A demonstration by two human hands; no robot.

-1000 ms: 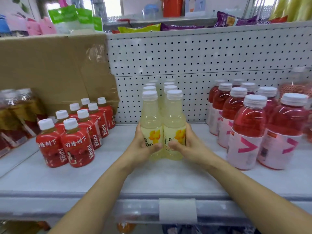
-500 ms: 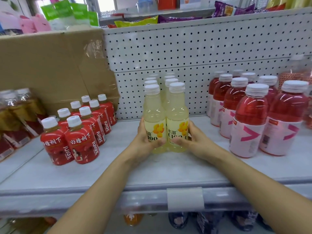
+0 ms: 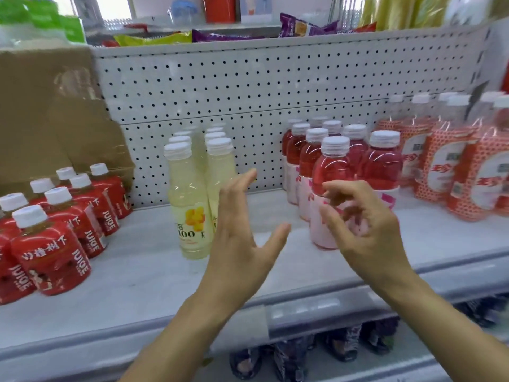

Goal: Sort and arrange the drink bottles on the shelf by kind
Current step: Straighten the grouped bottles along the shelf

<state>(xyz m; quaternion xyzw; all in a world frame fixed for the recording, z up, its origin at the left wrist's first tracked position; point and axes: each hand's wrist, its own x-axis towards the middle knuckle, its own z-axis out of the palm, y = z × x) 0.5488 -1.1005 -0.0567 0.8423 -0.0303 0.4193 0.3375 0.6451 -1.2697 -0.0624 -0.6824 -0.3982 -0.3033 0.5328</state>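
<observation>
Both hands have come off the 2 front yellow bottles point(image 3: 187, 205) and pulled back toward us; the view has swung right too. We see the left hand point(image 3: 242, 238) mid-frame, fingers point(image 3: 239, 186) straight and spread wide, holding nothing, and it partly hides the right-hand yellow row. We see the right hand point(image 3: 366, 230) right of centre, fingers point(image 3: 341, 188) loosely curled with a narrow gap and nothing in them.

Yellow bottles stand upright in 2 rows running back to the pegboard point(image 3: 275, 86), centre-left on the shelf point(image 3: 132, 277). We judge that group done.

Likely next, in our view: the red bottles with pink labels point(image 3: 333, 172), right of centre, upright, long axis vertical. They lie right behind the right hand in the frame. The front one overlaps its fingers and we cannot tell contact. The right hand is nearer; the left hand would have to cross over.

Red juice bottles point(image 3: 52, 252) sit lower left and patterned-label bottles point(image 3: 451, 172) far right, both well apart from the hands.
</observation>
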